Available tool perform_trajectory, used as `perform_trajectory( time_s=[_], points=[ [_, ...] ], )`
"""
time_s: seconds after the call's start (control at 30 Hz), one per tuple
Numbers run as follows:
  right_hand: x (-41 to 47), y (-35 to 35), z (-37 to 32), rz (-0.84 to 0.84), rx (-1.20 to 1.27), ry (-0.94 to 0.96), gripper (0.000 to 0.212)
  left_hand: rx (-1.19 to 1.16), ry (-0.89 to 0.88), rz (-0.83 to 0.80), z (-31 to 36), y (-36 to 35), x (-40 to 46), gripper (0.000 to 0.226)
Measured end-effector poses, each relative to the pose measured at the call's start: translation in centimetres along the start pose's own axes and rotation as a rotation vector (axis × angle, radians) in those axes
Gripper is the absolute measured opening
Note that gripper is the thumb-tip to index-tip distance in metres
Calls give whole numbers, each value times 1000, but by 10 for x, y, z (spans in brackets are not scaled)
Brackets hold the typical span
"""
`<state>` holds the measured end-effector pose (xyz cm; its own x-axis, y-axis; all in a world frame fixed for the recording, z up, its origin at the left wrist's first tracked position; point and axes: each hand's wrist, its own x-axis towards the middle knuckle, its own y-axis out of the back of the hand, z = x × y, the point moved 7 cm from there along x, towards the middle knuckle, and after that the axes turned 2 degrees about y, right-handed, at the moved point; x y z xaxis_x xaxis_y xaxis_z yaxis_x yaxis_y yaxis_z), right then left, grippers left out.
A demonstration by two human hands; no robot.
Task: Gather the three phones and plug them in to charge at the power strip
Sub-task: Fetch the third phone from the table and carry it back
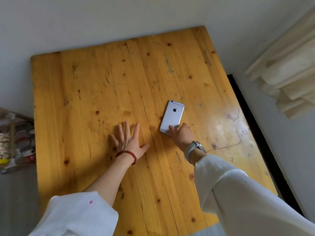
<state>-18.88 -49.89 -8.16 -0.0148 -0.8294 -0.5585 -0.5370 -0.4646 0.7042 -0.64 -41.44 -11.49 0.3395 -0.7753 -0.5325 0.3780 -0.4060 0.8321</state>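
One silver phone [173, 114] lies face down on the yellow wooden table [85, 92], right of the middle. My right hand [181, 134] rests on the phone's near end, its fingers curled over the lower edge. My left hand [128, 142] lies flat on the table to the left of the phone, fingers spread, holding nothing. No other phone, charging cable or power strip shows in this view.
A cluttered box of small items [15, 142] stands on the floor off the table's left edge. Cream curtains [288, 77] hang at the right. White walls meet the table's far edge, and a dark strip [255, 116] runs along its right side.
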Motion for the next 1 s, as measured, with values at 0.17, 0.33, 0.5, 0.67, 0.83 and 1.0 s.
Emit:
perform_trajectory(
  time_s=[0.17, 0.33, 0.5, 0.67, 0.83, 1.0],
  points=[
    [28, -16, -16, 129, -164, -160, 87, 66, -17, 92, -11, -15, 15, 97],
    [37, -25, -22, 107, 64, -257, 80, 119, -11, 197, -11, -19, 15, 94],
    [16, -21, -23, 52, 260, -111, 46, 147, -27, 213, -10, -17, 12, 96],
    [-22, -7, -1, -14, 175, 38, 26, 147, -15, 48, -8, -17, 12, 96],
    [-71, 18, 63, 25, 226, 25, 24, 7, 34, -23, 16, 5, -5, 80],
    [-139, 62, 146, 179, 413, -21, 12, -66, -164, -7, 99, -1, -65, 56]
  ],
)
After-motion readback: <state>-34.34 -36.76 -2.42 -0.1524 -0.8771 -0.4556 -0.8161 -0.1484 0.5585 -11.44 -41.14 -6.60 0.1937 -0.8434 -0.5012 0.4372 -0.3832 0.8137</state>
